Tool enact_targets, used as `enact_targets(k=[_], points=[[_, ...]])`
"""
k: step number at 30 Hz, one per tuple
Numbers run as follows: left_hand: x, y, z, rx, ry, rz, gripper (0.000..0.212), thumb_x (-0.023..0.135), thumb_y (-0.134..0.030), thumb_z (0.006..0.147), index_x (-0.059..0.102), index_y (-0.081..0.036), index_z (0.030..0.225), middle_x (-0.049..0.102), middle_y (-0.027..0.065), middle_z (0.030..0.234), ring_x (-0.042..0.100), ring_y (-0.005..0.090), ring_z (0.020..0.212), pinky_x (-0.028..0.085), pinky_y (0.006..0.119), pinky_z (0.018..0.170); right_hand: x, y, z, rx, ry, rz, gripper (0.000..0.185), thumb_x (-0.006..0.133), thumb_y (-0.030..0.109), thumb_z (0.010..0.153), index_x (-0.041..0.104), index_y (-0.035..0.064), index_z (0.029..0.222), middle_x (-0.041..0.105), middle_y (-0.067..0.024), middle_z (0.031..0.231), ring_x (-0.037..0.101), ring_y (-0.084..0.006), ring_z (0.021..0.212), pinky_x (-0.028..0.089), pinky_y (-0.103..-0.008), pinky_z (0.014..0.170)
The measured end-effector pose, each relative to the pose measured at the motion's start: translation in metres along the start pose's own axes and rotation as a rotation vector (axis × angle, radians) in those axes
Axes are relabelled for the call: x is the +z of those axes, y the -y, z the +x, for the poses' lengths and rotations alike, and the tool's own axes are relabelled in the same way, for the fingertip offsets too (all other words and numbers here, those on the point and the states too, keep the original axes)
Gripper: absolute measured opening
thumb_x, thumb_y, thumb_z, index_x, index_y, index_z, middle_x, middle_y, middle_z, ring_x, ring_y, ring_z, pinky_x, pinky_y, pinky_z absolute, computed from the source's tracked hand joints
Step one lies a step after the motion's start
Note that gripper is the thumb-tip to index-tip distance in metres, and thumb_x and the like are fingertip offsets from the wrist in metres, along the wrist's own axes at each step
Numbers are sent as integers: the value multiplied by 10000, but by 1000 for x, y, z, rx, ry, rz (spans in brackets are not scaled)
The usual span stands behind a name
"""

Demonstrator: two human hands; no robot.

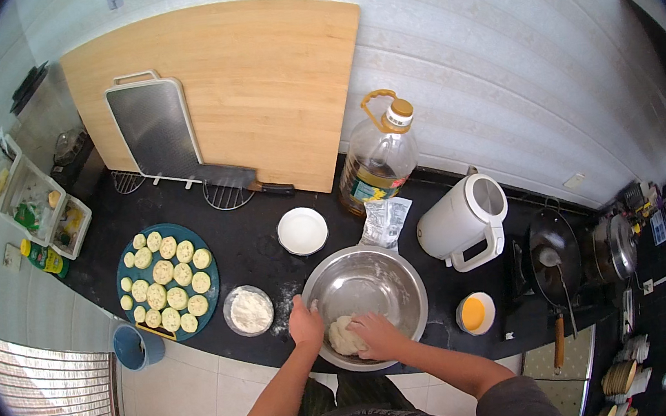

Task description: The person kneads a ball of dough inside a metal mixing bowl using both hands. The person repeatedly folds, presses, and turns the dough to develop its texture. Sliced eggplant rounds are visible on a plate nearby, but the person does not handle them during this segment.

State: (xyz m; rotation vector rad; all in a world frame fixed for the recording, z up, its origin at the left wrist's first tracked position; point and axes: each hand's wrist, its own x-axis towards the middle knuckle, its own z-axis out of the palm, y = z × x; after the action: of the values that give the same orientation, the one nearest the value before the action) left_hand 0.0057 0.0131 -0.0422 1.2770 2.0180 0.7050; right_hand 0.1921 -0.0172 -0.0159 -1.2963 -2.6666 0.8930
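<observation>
A wide stainless steel mixing bowl (418, 297) stands near the counter's front edge. Inside it, against the near left wall, lies a lump of pale dough (341, 337). My left hand (307, 323) grips the bowl's left rim. With curled fingers, my right hand (377, 335) grasps the right side of the dough, partly covering it. To the left is a bowl of white flour (251, 310), with flour dusted on the counter beside it. A white bowl (302, 231) sits behind, and a small bowl of beaten egg (474, 313) is at the right.
A round teal board (208, 302) holds several eggplant slices. Behind stand a cleaver (227, 175), a wooden board (270, 92) and a large oil bottle (379, 153). A foil packet (385, 224) touches the mixing bowl. A white kettle (458, 221) and a wok (550, 245) are at right.
</observation>
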Motion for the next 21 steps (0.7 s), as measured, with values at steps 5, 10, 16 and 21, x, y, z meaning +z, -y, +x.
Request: enact_targets(k=[5, 10, 16, 21], points=[[2, 5, -1, 16, -27, -36, 273, 567, -182, 845, 453, -3, 1016, 608, 263, 885, 585, 431, 833, 453, 490, 723, -9, -40, 6, 391, -264, 365, 627, 687, 322, 721, 465, 25, 1226, 504, -192, 1209, 477, -325, 1134, 351, -387, 976], [2, 1, 0, 3, 7, -2, 287, 571, -183, 841, 448, -3, 1027, 607, 265, 880, 584, 435, 830, 450, 498, 717, -6, -71, 29, 739, -389, 717, 790, 617, 334, 791, 230, -35, 1372, 388, -286, 1302, 341, -368, 1270, 264, -397, 1053], [1, 1, -2, 13, -28, -28, 304, 574, -171, 837, 444, 6, 1047, 605, 277, 862, 582, 448, 810, 451, 503, 710, -1, -33, 21, 332, -191, -72, 895, 656, 378, 745, 166, 34, 1410, 188, -257, 1418, 159, -416, 1330, 190, -548, 1043], [6, 2, -1, 12, -28, -83, 292, 570, -138, 834, 444, 21, 1045, 604, 283, 860, 583, 448, 816, 456, 493, 716, 15, -55, 66, 458, -321, 186, 848, 653, 368, 776, 195, 37, 1407, 213, -231, 1427, 204, -361, 1329, 197, -456, 1069]])
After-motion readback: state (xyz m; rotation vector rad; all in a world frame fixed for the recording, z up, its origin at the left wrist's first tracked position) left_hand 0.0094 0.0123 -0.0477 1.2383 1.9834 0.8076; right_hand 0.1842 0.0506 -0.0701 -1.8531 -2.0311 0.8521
